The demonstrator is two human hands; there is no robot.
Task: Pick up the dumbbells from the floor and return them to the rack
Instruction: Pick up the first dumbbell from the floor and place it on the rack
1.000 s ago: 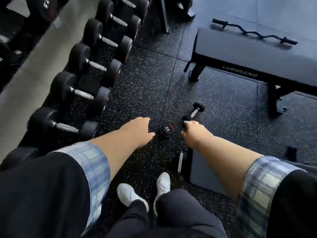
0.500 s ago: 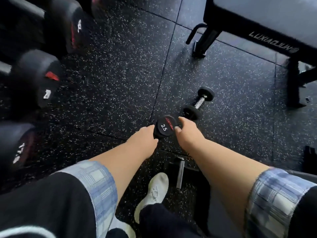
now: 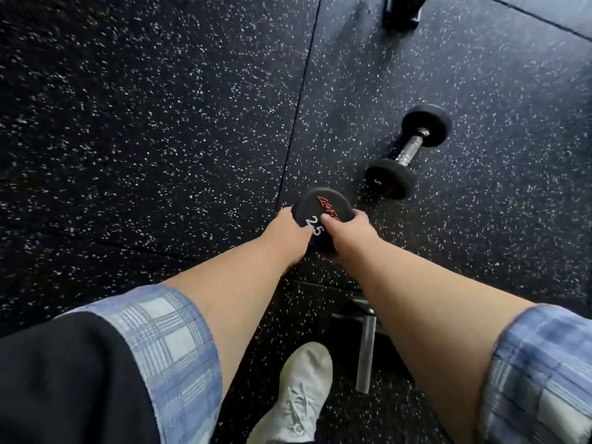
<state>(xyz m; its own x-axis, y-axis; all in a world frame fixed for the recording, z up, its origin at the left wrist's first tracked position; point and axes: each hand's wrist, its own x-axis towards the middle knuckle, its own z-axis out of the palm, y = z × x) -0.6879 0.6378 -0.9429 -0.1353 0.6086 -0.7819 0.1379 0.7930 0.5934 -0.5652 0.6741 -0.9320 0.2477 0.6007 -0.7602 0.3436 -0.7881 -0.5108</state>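
A small black dumbbell marked 2.5 (image 3: 317,210) stands on end on the speckled rubber floor, its round top face toward me. My left hand (image 3: 290,237) grips its left side and my right hand (image 3: 347,233) grips its right side, thumb on the top face. Its handle and lower head are hidden by my hands. A second small black dumbbell (image 3: 408,155) with a chrome handle lies flat on the floor just beyond and to the right, untouched. The rack is out of view.
A black bench foot (image 3: 402,14) stands at the top edge. A black stand with a chrome bar (image 3: 365,350) sits under my right forearm. My white shoe (image 3: 294,398) is at the bottom centre.
The view has dropped closer to the floor and the rack's dumbbells have left the frame. Both hands have closed around the upright 2.5 dumbbell from either side.
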